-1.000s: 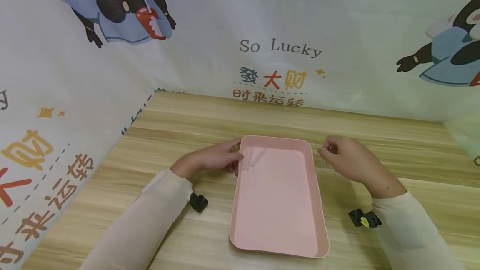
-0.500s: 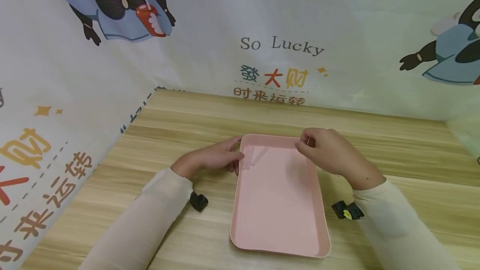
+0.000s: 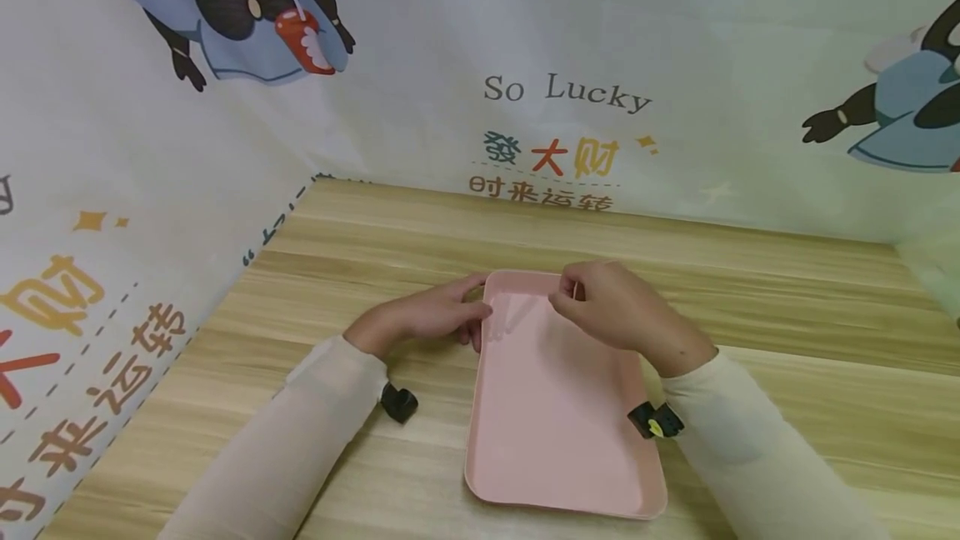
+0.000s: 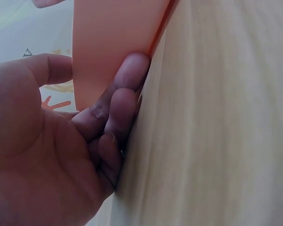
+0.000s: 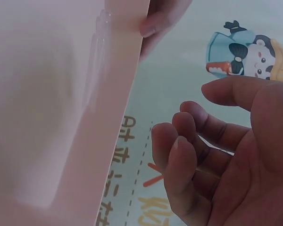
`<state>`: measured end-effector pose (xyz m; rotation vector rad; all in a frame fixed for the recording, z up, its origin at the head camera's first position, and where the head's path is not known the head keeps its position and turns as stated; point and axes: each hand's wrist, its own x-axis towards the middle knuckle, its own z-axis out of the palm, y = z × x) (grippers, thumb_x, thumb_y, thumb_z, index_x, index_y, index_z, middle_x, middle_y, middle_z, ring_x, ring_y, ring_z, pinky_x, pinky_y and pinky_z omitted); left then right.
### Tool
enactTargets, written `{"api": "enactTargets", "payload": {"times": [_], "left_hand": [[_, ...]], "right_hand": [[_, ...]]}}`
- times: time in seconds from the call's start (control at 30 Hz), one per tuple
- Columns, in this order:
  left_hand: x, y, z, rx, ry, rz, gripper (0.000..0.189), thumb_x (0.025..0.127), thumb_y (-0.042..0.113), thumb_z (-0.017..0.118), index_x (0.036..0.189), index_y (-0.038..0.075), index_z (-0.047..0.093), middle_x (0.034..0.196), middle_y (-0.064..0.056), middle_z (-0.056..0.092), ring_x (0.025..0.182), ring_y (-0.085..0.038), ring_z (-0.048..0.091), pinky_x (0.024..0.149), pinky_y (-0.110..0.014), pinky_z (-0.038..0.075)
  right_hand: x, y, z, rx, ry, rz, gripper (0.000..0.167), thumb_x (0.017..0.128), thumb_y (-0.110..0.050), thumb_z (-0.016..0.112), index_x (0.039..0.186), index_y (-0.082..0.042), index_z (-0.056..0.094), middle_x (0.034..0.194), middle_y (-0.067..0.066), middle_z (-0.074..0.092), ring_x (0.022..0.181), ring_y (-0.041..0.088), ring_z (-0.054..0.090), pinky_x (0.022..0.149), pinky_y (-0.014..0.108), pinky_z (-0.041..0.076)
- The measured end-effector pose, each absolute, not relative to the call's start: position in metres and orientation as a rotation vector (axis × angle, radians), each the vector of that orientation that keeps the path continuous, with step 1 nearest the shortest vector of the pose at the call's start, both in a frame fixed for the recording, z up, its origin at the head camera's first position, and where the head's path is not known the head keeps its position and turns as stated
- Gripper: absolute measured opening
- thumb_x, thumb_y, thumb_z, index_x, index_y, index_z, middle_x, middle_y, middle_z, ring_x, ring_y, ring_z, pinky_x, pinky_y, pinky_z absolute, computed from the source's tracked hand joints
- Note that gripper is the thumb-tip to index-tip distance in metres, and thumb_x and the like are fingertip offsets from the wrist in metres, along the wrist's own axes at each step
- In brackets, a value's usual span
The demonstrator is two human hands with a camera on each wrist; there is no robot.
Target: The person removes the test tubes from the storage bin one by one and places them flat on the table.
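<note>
A shallow pink rectangular tray (image 3: 555, 423) lies lengthwise before me. My left hand (image 3: 423, 319) holds its far left side; the left wrist view shows the thumb at the rim and curled fingers (image 4: 132, 70) against the outer wall. Inside the far left corner are slim, clear stick-like pieces (image 5: 98, 56), too faint to count or identify. Above the tray's far right part hovers my right hand (image 3: 615, 302). Its fingers bend loosely in the right wrist view, thumb apart from them, and I see nothing between them.
The tray rests on a wood-grain table (image 3: 375, 473). A printed white cloth (image 3: 420, 48) with cartoon figures and lettering hangs behind and at the left. A black wrist device (image 3: 656, 421) sits under the right sleeve, over the tray's right rim.
My right hand has moved left, from beside the tray's right rim to over its far part. Faint clear pieces seen under it earlier no longer show. The left hand stays put.
</note>
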<state>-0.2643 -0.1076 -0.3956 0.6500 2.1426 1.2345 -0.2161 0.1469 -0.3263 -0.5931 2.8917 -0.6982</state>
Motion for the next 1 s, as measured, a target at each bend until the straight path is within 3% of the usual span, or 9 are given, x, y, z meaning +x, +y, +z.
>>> {"api": "enactTargets", "payload": {"times": [0.23,0.43,1.0], "left_hand": [[-0.267,-0.109,-0.398,0.657,2.127,1.246,0.051,0.107,0.02,0.039,0.156,0.016,0.026,0.079,-0.01,0.07,0.072,-0.017,0.064,0.069,-0.027,0.051],[-0.268,-0.108,-0.398,0.659,2.128,1.241,0.051,0.107,0.021,0.038,0.156,0.018,0.026,0.08,-0.01,0.07,0.072,-0.017,0.064,0.07,-0.027,0.051],[-0.269,-0.108,-0.401,0.658,2.136,1.229,0.052,0.107,0.018,0.038,0.157,0.02,0.025,0.081,-0.009,0.07,0.074,-0.016,0.065,0.071,-0.027,0.051]], "right_hand": [[-0.219,0.135,-0.331,-0.588,2.899,-0.661,0.022,0.097,-0.026,0.056,0.08,-0.013,0.062,0.065,-0.001,0.052,0.057,0.013,0.047,0.057,0.029,0.039],[-0.221,0.127,-0.333,-0.591,2.882,-0.677,0.022,0.096,-0.026,0.057,0.079,-0.013,0.06,0.061,-0.003,0.046,0.055,0.012,0.045,0.055,0.028,0.037],[-0.234,0.112,-0.354,-0.581,2.823,-0.625,0.02,0.095,-0.026,0.058,0.08,-0.012,0.062,0.065,-0.003,0.051,0.056,0.011,0.047,0.054,0.026,0.038]]}}
